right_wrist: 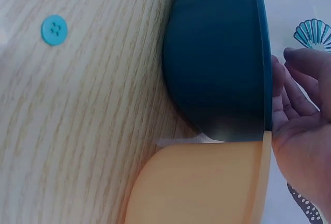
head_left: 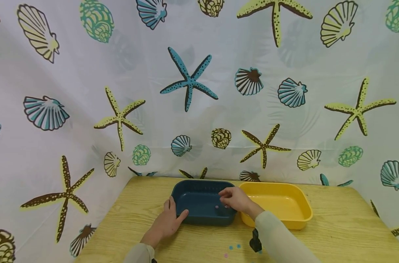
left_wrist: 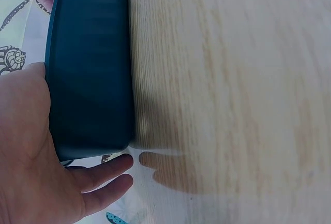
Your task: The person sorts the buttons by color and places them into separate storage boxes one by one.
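Observation:
A dark blue plastic basin (head_left: 199, 204) stands on the wooden table. My left hand (head_left: 166, 222) touches its front left corner, thumb by the front rim and fingers along the outer left end. The left wrist view shows two fingers of the left hand (left_wrist: 41, 157) extended past the basin's end. Over the basin's right side is my right hand (head_left: 235, 200), fingers loosely bent. In the right wrist view, no object shows in the right hand (right_wrist: 305, 94), partly hidden behind the rim. A small pink button (head_left: 217, 207) appears below its fingertips, with another close by.
A yellow basin (head_left: 306, 204) stands against the blue one's right side, under my right forearm. Several small buttons lie on the table in front, among them a blue button (right_wrist: 54, 30) and a pink button (head_left: 226, 255). A shell-patterned curtain (head_left: 219, 109) hangs behind.

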The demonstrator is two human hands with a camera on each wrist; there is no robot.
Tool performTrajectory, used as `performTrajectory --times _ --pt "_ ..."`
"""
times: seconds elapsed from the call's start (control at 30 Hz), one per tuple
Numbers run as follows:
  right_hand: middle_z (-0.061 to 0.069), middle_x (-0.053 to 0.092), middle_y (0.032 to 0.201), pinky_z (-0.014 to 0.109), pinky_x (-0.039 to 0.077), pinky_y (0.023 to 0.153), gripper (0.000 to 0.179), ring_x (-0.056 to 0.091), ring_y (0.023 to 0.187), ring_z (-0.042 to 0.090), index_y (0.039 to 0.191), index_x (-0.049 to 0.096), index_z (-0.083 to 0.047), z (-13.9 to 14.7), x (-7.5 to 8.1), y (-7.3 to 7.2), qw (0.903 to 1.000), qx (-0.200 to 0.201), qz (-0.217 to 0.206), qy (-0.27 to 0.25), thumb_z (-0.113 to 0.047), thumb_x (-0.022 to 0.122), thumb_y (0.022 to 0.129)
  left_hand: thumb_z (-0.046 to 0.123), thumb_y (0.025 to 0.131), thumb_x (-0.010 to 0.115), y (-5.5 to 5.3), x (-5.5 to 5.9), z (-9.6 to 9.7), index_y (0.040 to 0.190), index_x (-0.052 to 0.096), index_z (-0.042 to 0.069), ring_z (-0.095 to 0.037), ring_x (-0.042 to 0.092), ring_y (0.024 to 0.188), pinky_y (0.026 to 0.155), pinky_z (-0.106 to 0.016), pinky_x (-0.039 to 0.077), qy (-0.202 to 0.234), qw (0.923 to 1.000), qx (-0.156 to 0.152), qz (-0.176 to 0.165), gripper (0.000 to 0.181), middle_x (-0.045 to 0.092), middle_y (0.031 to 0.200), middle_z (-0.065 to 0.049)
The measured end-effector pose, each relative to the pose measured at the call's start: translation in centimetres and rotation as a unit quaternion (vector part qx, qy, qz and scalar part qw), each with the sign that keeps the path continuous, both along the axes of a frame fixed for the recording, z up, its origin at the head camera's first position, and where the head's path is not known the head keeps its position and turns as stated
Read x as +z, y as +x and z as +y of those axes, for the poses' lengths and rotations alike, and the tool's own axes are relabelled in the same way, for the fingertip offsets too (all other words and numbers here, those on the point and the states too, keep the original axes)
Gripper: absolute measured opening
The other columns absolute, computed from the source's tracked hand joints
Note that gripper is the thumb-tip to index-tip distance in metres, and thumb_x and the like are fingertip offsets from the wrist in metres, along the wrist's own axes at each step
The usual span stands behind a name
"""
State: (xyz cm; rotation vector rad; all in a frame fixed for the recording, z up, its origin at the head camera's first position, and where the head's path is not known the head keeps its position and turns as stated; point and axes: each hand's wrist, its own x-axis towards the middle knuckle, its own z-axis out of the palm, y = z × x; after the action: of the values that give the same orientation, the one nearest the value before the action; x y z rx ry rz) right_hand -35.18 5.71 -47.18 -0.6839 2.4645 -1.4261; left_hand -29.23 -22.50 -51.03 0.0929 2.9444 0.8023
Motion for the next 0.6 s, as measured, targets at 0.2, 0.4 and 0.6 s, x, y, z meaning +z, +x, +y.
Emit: performTrajectory --times 0.2,0.4,0.6 --pt "0.007 0.066 0.095 0.03 0.052 0.067 0.024 0.063 0.074 0.018 0.114 0.064 0.003 0.4 0.1 0.2 0.9995 0.005 0.029 0.008 -0.008 0.06 0.093 0.06 0.095 0.037 0.1 0.3 0.2 0.147 0.001 -0.01 -0.03 0.064 0.079 0.06 -0.04 0.048 -0.007 1.0 0.0 0.003 0.095 0.008 0.149 -0.033" --pt "0.0 0.064 0.087 0.026 0.049 0.065 0.018 0.059 0.074 0.014 0.105 0.067 0.0 1.0 0.9 1.6 0.9945 0.037 0.086 0.046 -0.01 0.062 0.092 0.061 0.095 0.037 0.0 0.2 0.2 0.147 0.001 -0.01 -0.031 0.064 0.081 0.063 -0.042 0.049 -0.011 0.9999 0.004 -0.003 0.096 0.008 0.15 -0.033" --pt "-0.004 0.061 0.079 0.025 0.047 0.06 0.012 0.055 0.065 0.013 0.099 0.068 0.0 1.4 1.5 3.4 0.9923 0.08 0.077 0.055 -0.008 0.063 0.091 0.063 0.094 0.036 0.1 0.2 0.2 0.147 0.001 -0.011 -0.032 0.064 0.084 0.065 -0.044 0.049 -0.013 0.9999 0.006 -0.006 0.097 0.008 0.149 -0.033"
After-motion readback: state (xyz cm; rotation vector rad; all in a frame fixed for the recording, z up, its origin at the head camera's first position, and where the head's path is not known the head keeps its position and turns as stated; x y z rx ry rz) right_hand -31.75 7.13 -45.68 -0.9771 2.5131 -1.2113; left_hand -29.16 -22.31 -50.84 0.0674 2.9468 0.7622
